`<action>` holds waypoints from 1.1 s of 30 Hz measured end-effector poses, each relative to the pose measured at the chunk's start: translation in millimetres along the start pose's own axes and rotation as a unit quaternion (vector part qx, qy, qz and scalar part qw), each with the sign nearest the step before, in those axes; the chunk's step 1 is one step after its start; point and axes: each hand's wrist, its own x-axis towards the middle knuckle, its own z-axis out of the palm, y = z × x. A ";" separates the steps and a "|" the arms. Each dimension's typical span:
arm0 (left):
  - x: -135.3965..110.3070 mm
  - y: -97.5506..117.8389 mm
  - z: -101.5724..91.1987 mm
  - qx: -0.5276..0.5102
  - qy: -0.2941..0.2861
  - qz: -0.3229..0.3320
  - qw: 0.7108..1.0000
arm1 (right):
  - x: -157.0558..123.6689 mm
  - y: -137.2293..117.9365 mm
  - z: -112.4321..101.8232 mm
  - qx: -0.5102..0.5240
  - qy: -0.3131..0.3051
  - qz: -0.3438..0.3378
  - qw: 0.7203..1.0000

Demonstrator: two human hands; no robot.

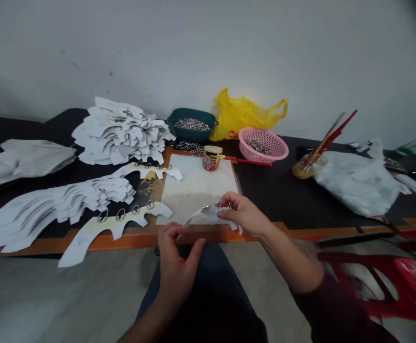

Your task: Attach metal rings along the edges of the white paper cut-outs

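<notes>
Low over the table's front edge is a white cut-out piece [208,217], like stiff paper or thin leather, with metal rings along its upper edge. My right hand [245,215] pinches its right end beside the rings, thumb and fingers together. At the other end, my left hand [177,264] has its fingertips by the piece's tip, thumb spread well away; whether they touch it is unclear. Beneath lies a white sheet [182,190], bearing a small tub [211,158] of yellowish paste. A similar ringed piece [122,219] rests to the left, overhanging the edge.
Stacked white cut-outs [50,209] and a larger pile [118,133] occupy the left. Metal rings fill a green basket [182,114] and a pink basket [279,147] near a yellow bag [243,112]. Rightward are a brush jar [302,169], a white plastic bag [358,181] and red stools [400,281].
</notes>
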 end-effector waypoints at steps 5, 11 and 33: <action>9.3 9.2 14.2 -0.356 0.040 -0.281 0.890 | -5.4 -2.3 7.3 0.191 0.004 0.028 0.981; 21.4 21.8 20.9 -0.473 -0.022 -0.368 0.800 | -11.8 4.5 14.9 0.222 0.015 0.032 0.975; 20.9 11.6 39.8 -0.401 -0.077 -0.331 0.851 | -16.2 15.9 15.3 0.010 0.017 0.000 1.000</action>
